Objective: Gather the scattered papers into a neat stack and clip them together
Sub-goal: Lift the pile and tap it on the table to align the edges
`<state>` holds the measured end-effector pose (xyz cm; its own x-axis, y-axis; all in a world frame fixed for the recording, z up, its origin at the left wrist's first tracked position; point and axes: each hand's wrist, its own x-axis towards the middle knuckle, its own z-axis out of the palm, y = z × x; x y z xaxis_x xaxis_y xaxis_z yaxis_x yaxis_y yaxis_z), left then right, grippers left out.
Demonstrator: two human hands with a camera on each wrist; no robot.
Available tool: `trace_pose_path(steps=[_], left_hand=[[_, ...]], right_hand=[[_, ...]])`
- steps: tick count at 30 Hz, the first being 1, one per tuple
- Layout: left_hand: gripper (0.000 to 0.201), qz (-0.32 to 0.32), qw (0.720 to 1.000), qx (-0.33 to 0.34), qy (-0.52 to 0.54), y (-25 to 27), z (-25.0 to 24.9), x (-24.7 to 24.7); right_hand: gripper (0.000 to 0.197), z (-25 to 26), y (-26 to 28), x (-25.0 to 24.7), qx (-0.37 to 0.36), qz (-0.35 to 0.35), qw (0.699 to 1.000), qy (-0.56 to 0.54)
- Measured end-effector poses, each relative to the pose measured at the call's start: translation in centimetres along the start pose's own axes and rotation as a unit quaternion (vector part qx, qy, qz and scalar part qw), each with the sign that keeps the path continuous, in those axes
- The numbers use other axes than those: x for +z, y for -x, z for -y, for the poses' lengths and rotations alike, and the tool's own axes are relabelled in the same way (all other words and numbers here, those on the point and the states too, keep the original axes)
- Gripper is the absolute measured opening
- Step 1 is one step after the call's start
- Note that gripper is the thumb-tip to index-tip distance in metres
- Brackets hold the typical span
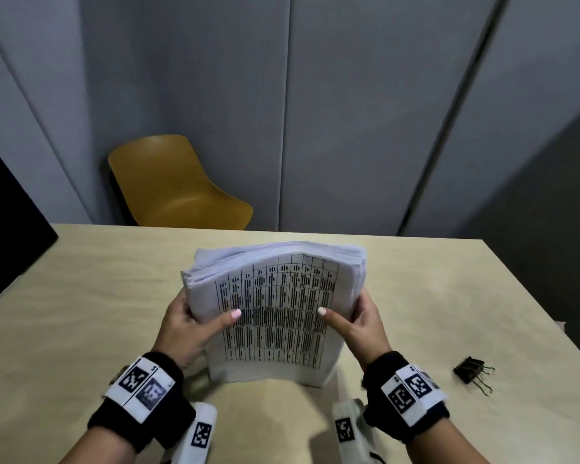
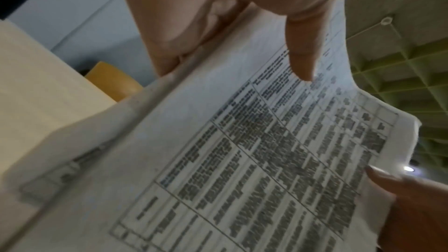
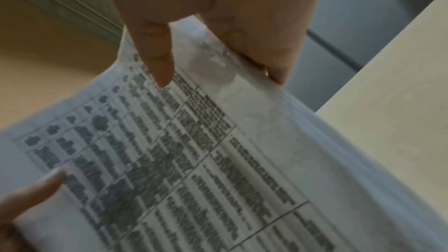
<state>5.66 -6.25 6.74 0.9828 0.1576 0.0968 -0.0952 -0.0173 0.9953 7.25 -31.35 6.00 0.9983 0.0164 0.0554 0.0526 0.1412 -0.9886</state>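
The papers (image 1: 275,313) are held upright near the middle of the tabletop (image 1: 81,296), lower edge resting on it, presumably so the sheets can be squared. Each side is pinched between thumb and fingers by the left hand (image 1: 188,326) and right hand (image 1: 359,326). The clip (image 1: 472,371) lies apart near the right edge, within reach.

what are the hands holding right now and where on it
Both hold the thick stack of white printed papers, standing on edge on the table: left hand grips its left side edge, right hand its right side edge.
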Motion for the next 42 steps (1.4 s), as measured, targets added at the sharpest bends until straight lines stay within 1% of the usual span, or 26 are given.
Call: trace_pose_path(steps=[1,3,4,6,9,11,13,15,17,18,19,20,21,22,25,26,27,28,30,31,33,35,37,38,40,42], left_hand=[[0.049,-0.007,1.000,0.008,0.005,0.2,0.0,0.5],[0.039,-0.030,0.999,0.028,-0.006,0.5,-0.3,1.4],[0.039,-0.037,0.999,0.034,-0.004,0.5,-0.4,1.5],[0.046,-0.039,0.998,0.041,0.029,0.6,-0.6,1.1],[0.056,-0.045,0.995,0.021,0.082,1.4,0.3,0.6],[0.046,-0.066,0.995,0.011,0.073,1.9,0.6,1.2],[0.040,-0.055,0.996,0.029,0.058,2.1,0.7,1.5],[0.058,-0.052,0.997,0.026,0.058,2.2,1.0,1.1],[0.073,-0.078,0.995,-0.001,0.063,1.9,2.2,0.6],[0.071,-0.092,0.994,-0.025,0.060,2.0,2.7,0.6],[0.055,-0.107,0.992,-0.040,0.061,1.9,2.9,0.8],[0.031,-0.117,0.991,-0.041,0.050,1.8,2.8,1.2],[0.019,-0.116,0.993,-0.027,0.025,1.8,2.4,1.5],[0.021,-0.113,0.993,-0.015,0.008,1.5,2.2,1.6],[0.024,-0.109,0.993,-0.014,0.032,1.6,1.7,1.7],[0.039,-0.104,0.993,-0.010,0.045,1.9,1.5,1.7],[0.061,-0.105,0.993,0.004,0.050,2.2,1.2,1.6],[0.077,-0.117,0.992,0.027,0.039,2.3,0.6,1.7],[0.089,-0.133,0.981,0.137,-0.019,2.4,-1.2,1.8],[0.091,-0.137,0.969,0.203,-0.047,2.1,-2.0,1.8],[0.085,-0.154,0.936,0.303,-0.087,1.4,-3.5,1.8],[0.077,-0.169,0.907,0.355,-0.149,0.8,-4.3,1.7],[0.058,-0.151,0.893,0.352,-0.236,0.4,-4.7,1.5],[0.049,-0.140,0.896,0.334,-0.257,0.4,-4.6,1.4],[0.046,-0.148,0.905,0.301,-0.262,0.4,-4.2,1.3],[0.047,-0.165,0.899,0.304,-0.270,0.6,-4.1,1.5]], right_hand=[[0.047,-0.1,0.2,0.4,-0.004,0.004,1.000,0.008],[0.041,-0.2,0.5,1.3,-0.022,0.017,0.999,0.035],[0.040,-0.2,0.6,1.5,-0.030,0.015,0.999,0.039],[0.041,-0.5,0.8,1.2,-0.034,-0.013,0.999,0.028],[0.044,-1.0,1.2,0.8,-0.022,-0.021,0.999,0.019],[0.044,-1.2,1.5,1.4,-0.029,-0.001,0.999,0.034],[0.043,-1.5,1.9,1.9,-0.046,0.011,0.998,0.043],[0.046,-1.7,2.0,1.8,-0.056,-0.003,0.997,0.048],[0.047,-2.3,1.8,1.3,-0.047,-0.017,0.998,0.034],[0.046,-2.6,1.7,1.4,-0.041,-0.016,0.999,0.031],[0.042,-2.7,1.6,1.6,-0.041,-0.019,0.998,0.040],[0.037,-2.7,1.5,1.9,-0.048,-0.022,0.997,0.056],[0.033,-2.7,1.4,2.2,-0.058,-0.025,0.996,0.064],[0.032,-2.7,1.5,2.4,-0.066,-0.031,0.995,0.065],[0.039,-2.5,1.7,2.2,-0.085,-0.046,0.993,0.063],[0.044,-2.3,1.9,2.1,-0.094,-0.053,0.992,0.061],[0.053,-2.0,2.1,2.0,-0.106,-0.062,0.991,0.055],[0.064,-1.4,2.2,2.1,-0.125,-0.072,0.988,0.053],[0.083,-0.3,2.0,2.5,-0.170,-0.084,0.981,0.048],[0.087,0.3,1.8,2.7,-0.193,-0.089,0.976,0.048],[0.091,1.2,1.2,3.1,-0.248,-0.102,0.961,0.062],[0.086,1.6,0.7,3.2,-0.306,-0.123,0.936,0.124],[0.073,1.8,0.4,2.8,-0.347,-0.129,0.904,0.212],[0.067,1.9,0.4,2.5,-0.354,-0.130,0.896,0.235],[0.061,2.3,0.5,2.4,-0.351,-0.135,0.895,0.238],[0.058,2.5,0.4,2.5,-0.350,-0.133,0.895,0.240]])
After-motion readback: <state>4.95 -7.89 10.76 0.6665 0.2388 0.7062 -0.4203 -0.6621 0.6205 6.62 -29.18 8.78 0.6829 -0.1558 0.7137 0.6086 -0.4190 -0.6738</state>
